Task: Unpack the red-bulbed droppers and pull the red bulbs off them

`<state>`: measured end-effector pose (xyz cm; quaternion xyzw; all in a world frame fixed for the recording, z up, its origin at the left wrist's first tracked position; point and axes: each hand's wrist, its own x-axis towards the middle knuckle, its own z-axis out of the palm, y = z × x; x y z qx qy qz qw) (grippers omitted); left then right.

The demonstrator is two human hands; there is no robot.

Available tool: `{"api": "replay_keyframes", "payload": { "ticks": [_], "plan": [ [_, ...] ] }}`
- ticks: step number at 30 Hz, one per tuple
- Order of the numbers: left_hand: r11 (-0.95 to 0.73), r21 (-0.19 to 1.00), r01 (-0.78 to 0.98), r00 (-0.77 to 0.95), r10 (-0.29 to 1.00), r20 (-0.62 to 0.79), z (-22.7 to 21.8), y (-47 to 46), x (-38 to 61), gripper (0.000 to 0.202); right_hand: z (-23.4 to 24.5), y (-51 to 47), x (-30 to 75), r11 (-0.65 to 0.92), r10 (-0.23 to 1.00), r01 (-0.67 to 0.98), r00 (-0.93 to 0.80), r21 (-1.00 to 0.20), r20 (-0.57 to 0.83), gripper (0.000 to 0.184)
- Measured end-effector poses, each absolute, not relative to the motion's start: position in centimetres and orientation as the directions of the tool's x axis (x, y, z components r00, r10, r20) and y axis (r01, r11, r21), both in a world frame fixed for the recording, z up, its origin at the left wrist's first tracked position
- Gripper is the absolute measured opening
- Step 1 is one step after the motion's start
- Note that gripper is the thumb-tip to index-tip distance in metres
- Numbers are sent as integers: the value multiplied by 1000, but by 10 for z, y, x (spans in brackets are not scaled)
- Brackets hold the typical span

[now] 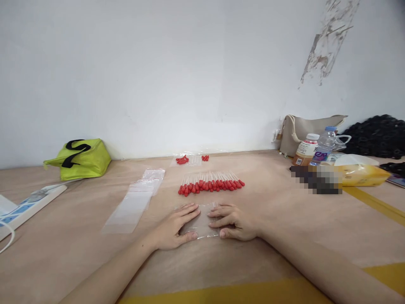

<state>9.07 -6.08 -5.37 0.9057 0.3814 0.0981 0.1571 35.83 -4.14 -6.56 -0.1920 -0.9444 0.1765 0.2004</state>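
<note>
Brown tabletop [291, 228] meeting white wall [190, 84] at twelve o'clock, room toward three, left hand [172, 228] and right hand [238, 221], fingers loosely spread, resting on clear plastic bag [204, 223].

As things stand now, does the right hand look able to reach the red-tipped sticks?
Probably yes: the right hand rests on the clear plastic, just short of the red-tipped sticks, and nothing upright stands between.

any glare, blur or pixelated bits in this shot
Head view: thin bright glints on the clear plastic between the left hand and right hand; head view: a blocky pixelated patch beside the yellow packet, hiding detail there; head view: soft light overall, no obvious motion blur on the hands.
</note>
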Motion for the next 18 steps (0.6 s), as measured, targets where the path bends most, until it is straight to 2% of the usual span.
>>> {"api": "replay_keyframes", "payload": {
  "ticks": [3,5,7,10,13,16,18],
  "plan": [
    [-653,373,659,686,726,57,-53,-61,92,63,-71,-35,366,828,490,309,-805,-469,335,30],
    [-623,424,657,652,753,95,-54,-59,94,56,-73,-33,368,817,505,301,-785,-491,360,28],
    [-553,503,664,553,816,167,-56,-55,96,44,-74,-35,366,821,498,280,-778,-498,383,29],
    [-425,572,702,362,904,228,-58,-48,100,36,-76,-39,359,835,475,245,-772,-493,421,33],
    [-316,555,770,288,947,140,-58,-46,102,38,-78,-42,353,844,464,248,-782,-475,417,41],
    [-263,556,788,312,950,6,-51,-45,95,32,-77,-43,351,857,442,263,-817,-444,371,51],
    [-241,583,776,288,958,13,-41,-41,78,33,-75,-44,353,861,435,268,-828,-431,354,53]
  ]
}}
